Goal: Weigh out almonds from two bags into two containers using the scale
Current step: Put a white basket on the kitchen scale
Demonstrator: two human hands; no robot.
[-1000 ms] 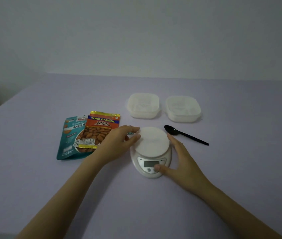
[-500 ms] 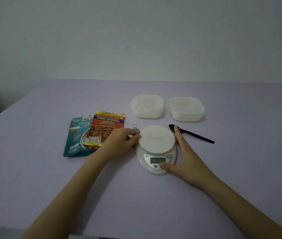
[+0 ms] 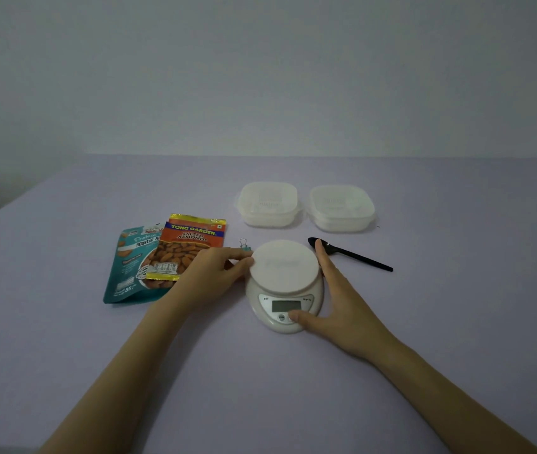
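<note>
A white kitchen scale [image 3: 284, 286] sits near the middle of the lilac worktop [image 3: 424, 322], its round platform bare and its display blank. The left hand [image 3: 209, 276] rests against the scale's left side, fingers loosely curled, fingertips touching the platform's edge. The right hand [image 3: 336, 309] lies open along the right side, its thumb on a button below the display. To the left lie two almond bags, an orange one [image 3: 186, 247] overlapping a teal one [image 3: 129, 267]. A small binder clip [image 3: 244, 244] sits just beside the left fingertips. On the far side stand two lidded plastic containers, the left [image 3: 268, 204] and the right [image 3: 341, 208] side by side. A black spoon [image 3: 352, 255] lies right of the scale.
</note>
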